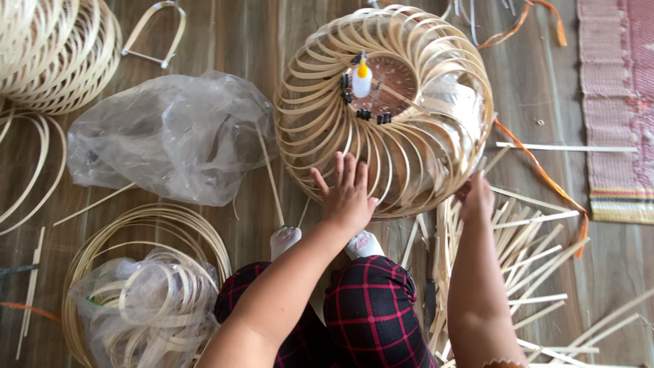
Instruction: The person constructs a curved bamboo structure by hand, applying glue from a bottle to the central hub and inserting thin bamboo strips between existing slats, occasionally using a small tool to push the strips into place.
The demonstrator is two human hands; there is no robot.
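Observation:
A round lampshade frame of curved bamboo strips (320, 116) sits on the wooden floor ahead of my knees. A small glue bottle with a yellow cap (362, 78) and several black clips (364, 114) sit at its centre ring. My left hand (346, 194) lies flat with fingers spread on the frame's near rim. At the frame's lower right edge my right hand (475, 197) has its fingers curled against the strips; what it grips is hidden.
A crumpled clear plastic bag (167, 140) lies left of the frame. Coiled bamboo strips in plastic (146, 300) sit at lower left, another woven frame (54, 48) at top left. Cut bamboo sticks (524, 252) pile at right, with an orange cord (545, 178) and a pink mat (616, 102).

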